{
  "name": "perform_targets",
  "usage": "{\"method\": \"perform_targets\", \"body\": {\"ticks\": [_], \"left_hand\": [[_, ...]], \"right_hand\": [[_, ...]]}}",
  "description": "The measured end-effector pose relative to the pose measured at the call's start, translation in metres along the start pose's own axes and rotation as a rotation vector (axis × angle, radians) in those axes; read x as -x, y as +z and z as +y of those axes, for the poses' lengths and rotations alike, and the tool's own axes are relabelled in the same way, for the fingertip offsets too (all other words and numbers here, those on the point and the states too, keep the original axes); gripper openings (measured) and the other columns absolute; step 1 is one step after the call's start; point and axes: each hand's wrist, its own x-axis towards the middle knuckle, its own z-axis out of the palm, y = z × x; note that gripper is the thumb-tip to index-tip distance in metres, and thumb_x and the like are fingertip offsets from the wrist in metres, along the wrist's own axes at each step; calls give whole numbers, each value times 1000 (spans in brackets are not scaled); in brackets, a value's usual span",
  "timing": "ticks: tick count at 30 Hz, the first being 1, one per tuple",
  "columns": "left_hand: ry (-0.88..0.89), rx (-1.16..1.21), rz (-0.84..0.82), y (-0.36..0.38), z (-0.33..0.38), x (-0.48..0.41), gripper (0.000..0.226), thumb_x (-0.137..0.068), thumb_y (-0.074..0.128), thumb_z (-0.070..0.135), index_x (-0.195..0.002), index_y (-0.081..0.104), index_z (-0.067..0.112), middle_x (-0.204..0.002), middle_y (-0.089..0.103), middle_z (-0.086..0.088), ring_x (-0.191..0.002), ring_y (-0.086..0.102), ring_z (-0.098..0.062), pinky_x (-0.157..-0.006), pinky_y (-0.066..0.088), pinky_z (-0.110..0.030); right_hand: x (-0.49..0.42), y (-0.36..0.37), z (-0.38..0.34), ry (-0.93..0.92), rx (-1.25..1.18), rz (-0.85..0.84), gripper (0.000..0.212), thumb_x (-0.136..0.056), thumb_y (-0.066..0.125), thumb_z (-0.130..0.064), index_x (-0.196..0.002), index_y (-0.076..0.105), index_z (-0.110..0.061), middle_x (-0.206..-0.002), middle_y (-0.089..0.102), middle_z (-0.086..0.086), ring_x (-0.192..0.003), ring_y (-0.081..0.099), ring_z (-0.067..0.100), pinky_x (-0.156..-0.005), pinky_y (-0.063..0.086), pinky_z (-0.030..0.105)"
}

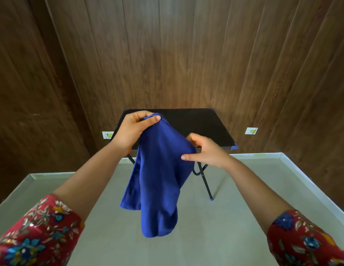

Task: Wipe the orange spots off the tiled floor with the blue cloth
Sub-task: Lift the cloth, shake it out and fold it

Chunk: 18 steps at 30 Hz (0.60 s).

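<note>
A blue cloth (157,173) hangs in the air in front of me, draped downward in loose folds. My left hand (133,129) pinches its top edge between thumb and fingers. My right hand (203,149) grips the cloth's right side lower down, thumb in front and fingers behind the fabric. Below lies the pale grey tiled floor (215,227). No orange spots show on the part of the floor in view.
A small black folding table (205,123) on thin metal legs stands ahead against a dark wood-panelled wall (177,54). White skirting (301,173) runs along the floor's edges. Two wall sockets, one (107,134) left and one (251,130) right, flank the table.
</note>
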Motion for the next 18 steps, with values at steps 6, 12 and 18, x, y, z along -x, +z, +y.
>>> {"method": "perform_targets", "body": {"ticks": [6,12,18], "left_hand": [[5,-99,59,-18,-22,11,11,-89,63,18,-89,70,9,-78,71,4,-73,64,-6,-67,54,-21],[23,-111,-29,-26,-37,18,17,-96,51,16,-97,66,8,-92,66,-8,-87,62,-18,-82,55,-32],[67,-259,-24,-27,-32,12,19,-98,47,23,-98,60,8,-92,64,-14,-85,64,-25,-78,58,-37]], "right_hand": [[2,-37,-7,-9,623,64,32,-71,75,-56,-83,63,-28,-111,54,-15,-100,44,12,-85,39,38],[14,-44,-29,21,649,237,30,-69,79,-50,-66,61,-27,-61,60,-13,-59,57,6,-52,36,22],[12,-49,-39,-53,477,344,34,-71,82,-36,-72,50,-26,-60,57,-7,-52,50,9,-53,38,25]]}}
